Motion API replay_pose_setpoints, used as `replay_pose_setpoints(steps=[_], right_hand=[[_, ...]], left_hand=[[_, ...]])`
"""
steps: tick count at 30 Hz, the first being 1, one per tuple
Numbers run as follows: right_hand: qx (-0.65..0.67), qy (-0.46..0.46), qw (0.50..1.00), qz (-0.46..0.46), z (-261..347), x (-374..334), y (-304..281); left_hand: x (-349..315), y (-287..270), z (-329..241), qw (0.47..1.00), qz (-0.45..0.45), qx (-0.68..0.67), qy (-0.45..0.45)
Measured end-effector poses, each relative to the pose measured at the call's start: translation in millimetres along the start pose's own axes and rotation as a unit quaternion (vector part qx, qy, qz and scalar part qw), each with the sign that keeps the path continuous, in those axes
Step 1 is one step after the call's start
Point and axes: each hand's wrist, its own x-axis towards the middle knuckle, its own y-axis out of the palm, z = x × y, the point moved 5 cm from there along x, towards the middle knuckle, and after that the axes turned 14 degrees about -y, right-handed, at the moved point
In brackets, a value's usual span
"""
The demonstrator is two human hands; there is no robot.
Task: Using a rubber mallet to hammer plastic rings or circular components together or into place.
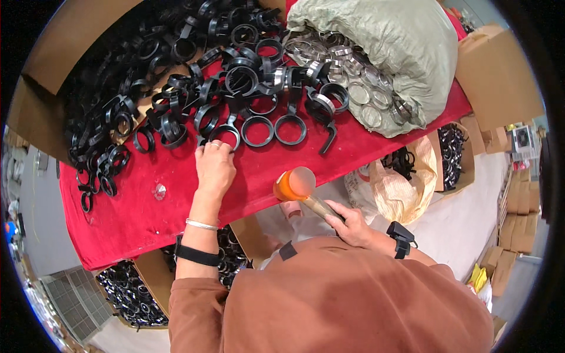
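My left hand (216, 167) reaches to the front of a pile on the red-covered table, its fingers bent over the near edge of a black ring with a metal band (237, 139). In my right hand (353, 227) is the handle of a mallet with an orange head (285, 187), held just off the table's front edge. Beside my left fingers lie other black rings with short handles, among them one ring (272, 134) and another to its right (304, 132). Part of the ring under my left hand is hidden by the fingers.
A large cardboard box (41, 120) spills black rings at the left. At the back right, a pale woven sack (406, 35) holds loose metal bands (371, 116). Below the table stand boxes of black parts (132, 294) and a yellowish bag (406, 194).
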Motion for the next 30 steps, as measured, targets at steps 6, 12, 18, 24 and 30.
replay_pose_setpoints(steps=[6,12,18,24,30], right_hand=[[0.056,0.009,0.998,-0.020,2.7,9.6,-3.3],[0.097,0.039,0.994,-0.039,53.8,62.8,-14.7],[0.154,-0.040,0.985,0.070,97.8,111.7,38.2],[0.425,0.093,0.896,0.090,117.8,106.2,106.1],[0.423,0.105,0.896,0.086,111.7,100.2,137.8]], left_hand=[[27.5,-43.6,25.4,0.786,0.157,-0.561,-0.207],[-32.7,-91.4,0.2,0.723,0.256,-0.598,-0.231],[-98.8,-81.0,-32.4,0.705,0.258,-0.615,-0.243],[-173.7,-59.1,-2.5,0.627,0.014,-0.733,-0.262],[-199.4,-33.8,-0.4,0.517,0.080,-0.800,-0.295]])
